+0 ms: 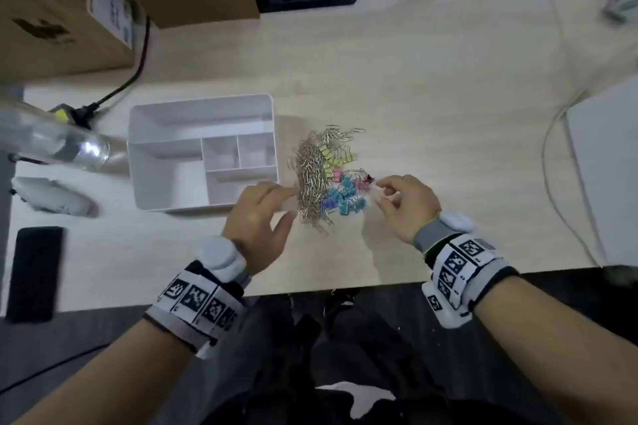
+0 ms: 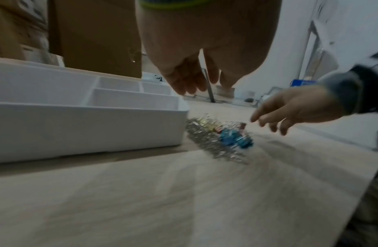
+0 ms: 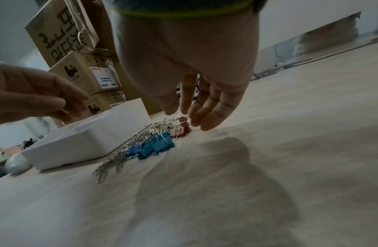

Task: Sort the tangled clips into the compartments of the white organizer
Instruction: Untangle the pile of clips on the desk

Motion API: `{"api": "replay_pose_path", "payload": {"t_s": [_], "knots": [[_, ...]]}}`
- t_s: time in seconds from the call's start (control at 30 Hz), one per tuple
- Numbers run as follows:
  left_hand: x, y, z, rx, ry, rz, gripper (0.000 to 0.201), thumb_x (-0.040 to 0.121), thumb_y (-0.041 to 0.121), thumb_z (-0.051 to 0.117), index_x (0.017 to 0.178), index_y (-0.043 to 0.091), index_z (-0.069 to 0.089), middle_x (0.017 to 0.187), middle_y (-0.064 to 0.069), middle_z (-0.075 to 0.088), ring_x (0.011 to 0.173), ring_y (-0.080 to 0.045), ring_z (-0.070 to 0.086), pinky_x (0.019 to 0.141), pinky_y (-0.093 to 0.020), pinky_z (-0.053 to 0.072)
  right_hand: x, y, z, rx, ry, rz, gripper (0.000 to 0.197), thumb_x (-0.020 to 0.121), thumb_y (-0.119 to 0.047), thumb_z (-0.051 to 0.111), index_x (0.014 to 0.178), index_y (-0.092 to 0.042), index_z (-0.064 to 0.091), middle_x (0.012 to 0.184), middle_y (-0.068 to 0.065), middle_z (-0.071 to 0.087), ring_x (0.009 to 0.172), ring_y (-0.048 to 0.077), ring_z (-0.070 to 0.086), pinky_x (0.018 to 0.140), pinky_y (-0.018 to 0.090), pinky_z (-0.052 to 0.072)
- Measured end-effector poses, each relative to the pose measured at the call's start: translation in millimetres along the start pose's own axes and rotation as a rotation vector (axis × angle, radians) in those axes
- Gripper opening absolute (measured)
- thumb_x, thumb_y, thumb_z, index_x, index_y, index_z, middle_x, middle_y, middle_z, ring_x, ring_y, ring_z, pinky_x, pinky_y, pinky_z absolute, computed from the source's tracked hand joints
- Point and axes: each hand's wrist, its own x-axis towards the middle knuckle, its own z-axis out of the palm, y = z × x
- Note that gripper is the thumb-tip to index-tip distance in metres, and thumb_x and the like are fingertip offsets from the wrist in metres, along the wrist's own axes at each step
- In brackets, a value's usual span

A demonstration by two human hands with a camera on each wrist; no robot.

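From the head view, your clips [image 1: 328, 176] lie in one tangled heap on the tabletop [image 1: 431, 79], just right of the empty organizer [image 1: 203, 152]. Your left hand [image 1: 259, 217] sits at the heap's left edge, fingers relaxed, holding nothing. Your right hand [image 1: 405, 207] reaches its right edge, fingers loosely curled near a pink binder clip; whether they pinch it, I cannot tell. Phone [image 1: 34, 272] and bottle [image 1: 51, 141] stay well left.

The left wrist view is blurred; the organizer wall stands between heap and compartments.

In the right wrist view, your fingers [image 3: 205, 108] hover beside the pink clips [image 3: 181, 128]. These are light, stiff and likely snag together: take one by its wire handle and shake it free.
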Motion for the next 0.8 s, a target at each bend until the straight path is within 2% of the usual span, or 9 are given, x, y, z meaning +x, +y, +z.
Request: {"api": "replay_pose_path", "payload": {"t_s": [0.1,0.2,0.3,0.43,0.53,0.57,0.7,0.8], "knots": [[8,16,23,-0.076,-0.092,-0.049,0.031,0.087,0.029,0.059,0.113,0.012,0.064,0.098,-0.006,0.065,0.087,-0.022,0.060,0.076,-0.034,0.052,9,-4,-3,0.006,0.070,-0.028,0.024,0.087,-0.027,0.060,0.111,-0.027,0.061,0.099,-0.005,0.056,0.074,0.014,0.054,0.073,0.027,0.044],[18,16,51,-0.036,-0.210,-0.198,0.041,0.085,0.033,0.060,0.122,0.016,0.057,0.100,-0.005,0.064,0.089,-0.024,0.059,0.078,-0.041,0.052,8,-7,5,-0.013,0.004,-0.095,0.024,0.087,-0.028,0.060,0.112,-0.030,0.060,0.095,-0.009,0.053,0.073,0.014,0.053,0.071,0.028,0.044],[31,10,65,-0.016,-0.209,-0.273,0.042,0.086,0.032,0.062,0.124,0.020,0.052,0.102,-0.004,0.062,0.085,-0.021,0.059,0.076,-0.039,0.054,4,-7,14,-0.065,-0.045,-0.139,0.031,0.085,-0.029,0.062,0.116,-0.032,0.058,0.098,-0.007,0.057,0.072,0.019,0.058,0.072,0.033,0.050],[43,10,74,-0.014,-0.187,-0.308,0.027,0.086,0.033,0.062,0.111,0.022,0.061,0.098,0.000,0.058,0.078,-0.015,0.056,0.071,-0.032,0.053,7,-6,24,-0.075,-0.058,-0.146,0.035,0.083,-0.023,0.065,0.117,-0.029,0.059,0.109,-0.001,0.059,0.093,0.023,0.062,0.080,0.037,0.050],[41,11,80,-0.035,-0.199,-0.297,0.008,0.084,0.028,0.064,0.090,0.023,0.068,0.087,0.004,0.055,0.072,-0.014,0.053,0.068,-0.035,0.053,7,-4,32,-0.082,-0.092,-0.141,0.036,0.081,-0.029,0.068,0.116,-0.032,0.059,0.116,-0.003,0.056,0.090,0.023,0.062,0.080,0.036,0.050],[39,11,81,-0.036,-0.205,-0.292,0.006,0.084,0.027,0.064,0.088,0.024,0.068,0.085,0.005,0.053,0.071,-0.014,0.054,0.067,-0.036,0.053,6,-3,34,-0.080,-0.101,-0.138,0.037,0.080,-0.032,0.069,0.115,-0.032,0.059,0.117,-0.004,0.055,0.088,0.022,0.061,0.078,0.033,0.049],[36,14,80,-0.002,-0.183,-0.284,0.024,0.084,0.036,0.064,0.106,0.027,0.060,0.089,0.008,0.046,0.074,-0.013,0.050,0.065,-0.031,0.049,4,-2,40,-0.072,-0.037,-0.183,0.032,0.079,-0.028,0.069,0.110,-0.025,0.061,0.113,-0.001,0.053,0.082,0.023,0.059,0.068,0.028,0.043],[45,18,82,0.029,-0.168,-0.244,0.033,0.083,0.033,0.066,0.113,0.023,0.059,0.101,-0.001,0.056,0.087,-0.020,0.055,0.073,-0.035,0.051,1,2,40,-0.064,-0.010,-0.199,0.025,0.078,-0.023,0.070,0.102,-0.020,0.062,0.109,0.000,0.053,0.084,0.023,0.058,0.069,0.033,0.049]]}}
